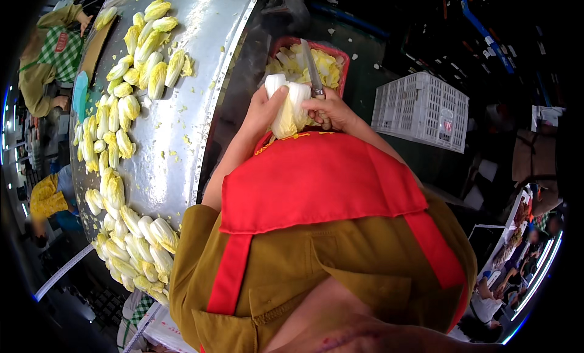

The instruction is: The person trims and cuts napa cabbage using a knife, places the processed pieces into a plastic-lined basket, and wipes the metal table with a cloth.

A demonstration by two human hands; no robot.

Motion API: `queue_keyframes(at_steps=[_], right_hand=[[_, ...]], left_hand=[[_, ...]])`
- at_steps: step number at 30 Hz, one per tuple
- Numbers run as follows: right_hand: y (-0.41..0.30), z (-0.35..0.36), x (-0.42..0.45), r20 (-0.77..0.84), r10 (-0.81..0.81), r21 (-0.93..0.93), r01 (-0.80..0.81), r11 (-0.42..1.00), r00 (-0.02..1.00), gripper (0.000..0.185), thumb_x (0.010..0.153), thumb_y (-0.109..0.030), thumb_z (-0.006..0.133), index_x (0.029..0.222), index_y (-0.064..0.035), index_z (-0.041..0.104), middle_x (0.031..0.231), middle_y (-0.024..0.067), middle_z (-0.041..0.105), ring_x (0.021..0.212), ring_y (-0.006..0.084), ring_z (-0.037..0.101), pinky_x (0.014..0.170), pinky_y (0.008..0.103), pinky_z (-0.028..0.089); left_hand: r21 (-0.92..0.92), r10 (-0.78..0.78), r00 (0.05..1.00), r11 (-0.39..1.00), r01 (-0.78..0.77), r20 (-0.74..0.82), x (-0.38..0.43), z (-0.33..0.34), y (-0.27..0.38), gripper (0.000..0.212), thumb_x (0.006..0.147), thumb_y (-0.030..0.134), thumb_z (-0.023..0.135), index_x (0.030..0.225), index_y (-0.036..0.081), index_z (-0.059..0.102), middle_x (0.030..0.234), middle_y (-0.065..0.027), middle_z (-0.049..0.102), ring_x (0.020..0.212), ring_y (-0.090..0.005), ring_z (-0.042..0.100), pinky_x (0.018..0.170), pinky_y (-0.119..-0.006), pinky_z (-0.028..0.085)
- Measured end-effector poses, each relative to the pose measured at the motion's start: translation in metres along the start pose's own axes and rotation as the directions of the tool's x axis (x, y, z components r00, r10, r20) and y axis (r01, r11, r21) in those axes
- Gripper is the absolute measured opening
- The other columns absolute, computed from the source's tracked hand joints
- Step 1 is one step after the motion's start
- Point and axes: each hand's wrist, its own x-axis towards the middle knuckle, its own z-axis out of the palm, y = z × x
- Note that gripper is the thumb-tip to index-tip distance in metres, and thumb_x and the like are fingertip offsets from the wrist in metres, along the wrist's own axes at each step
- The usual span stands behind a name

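My left hand (266, 107) holds a small napa cabbage (292, 106) in front of the red apron, its thumb across the white part. The cabbage shows two white lobes at its far end and yellow leaves towards me. My right hand (335, 109) grips the handle of a knife (311, 63), the blade pointing up and away, while its thumb and fingertips are at the cabbage's right side. Beyond the hands is a red plastic basket (345, 63) with loose yellow and white cabbage leaves (326, 68) in it.
A metal table (182, 102) on the left bears many napa cabbages (157, 79) and leaf scraps. A white plastic crate (422, 111) stands at the right. Co-workers in a green checked apron (61, 52) and in yellow (48, 200) are beyond the table.
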Motion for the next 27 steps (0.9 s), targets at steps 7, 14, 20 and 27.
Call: queue_keyframes(at_steps=[7, 14, 20, 27], right_hand=[[0.010, -0.002, 0.001, -0.048, -0.020, 0.153, 0.027, 0.988, 0.999, 0.041, 0.081, -0.012, 0.065, 0.119, -0.0044, 0.051, 0.066, 0.0013, 0.052, 0.048, 0.0080, 0.047, 0.041, 0.0226, 0.038], [0.009, -0.007, -0.004, -0.189, 0.009, 0.247, 0.038, 0.968, 0.982, 0.042, 0.080, -0.016, 0.066, 0.119, -0.0047, 0.053, 0.067, -0.0011, 0.052, 0.051, 0.0063, 0.047, 0.041, 0.0225, 0.037], [-0.010, 0.007, -0.010, -0.213, -0.190, -0.113, 0.169, 0.979, 0.958, 0.038, 0.079, -0.020, 0.070, 0.112, -0.0026, 0.058, 0.066, -0.0014, 0.053, 0.049, 0.0049, 0.046, 0.044, 0.0201, 0.037], [-0.006, -0.007, -0.016, -0.204, -0.207, 0.025, 0.216, 0.976, 0.957, 0.043, 0.078, -0.017, 0.070, 0.117, -0.0005, 0.058, 0.064, -0.0009, 0.053, 0.049, 0.0050, 0.046, 0.045, 0.0198, 0.038]], left_hand=[[0.289, 0.237, 0.918, 0.946, -0.144, -0.318, 0.020, 0.010, -0.021, 0.032, 0.092, 0.026, 0.061, 0.106, -0.002, 0.053, 0.090, -0.0082, 0.063, 0.079, -0.0127, 0.058, 0.069, -0.029, 0.049], [0.740, 0.295, 0.919, 0.550, -0.387, 0.261, 0.004, 0.020, 0.028, 0.067, 0.068, 0.027, 0.080, 0.123, 0.004, 0.049, 0.108, -0.0171, 0.061, 0.101, -0.0266, 0.060, 0.087, -0.034, 0.047], [0.473, 0.125, 0.961, 0.850, -0.233, 0.248, 0.009, 0.012, 0.019, 0.055, 0.075, 0.014, 0.066, 0.126, 0.002, 0.050, 0.108, -0.0128, 0.061, 0.100, -0.0192, 0.059, 0.088, -0.030, 0.046], [0.148, 0.036, 0.987, 0.987, -0.059, 0.157, 0.012, 0.004, 0.018, 0.041, 0.074, -0.002, 0.051, 0.115, 0.003, 0.054, 0.094, -0.0039, 0.058, 0.085, -0.0127, 0.056, 0.078, -0.026, 0.046]])
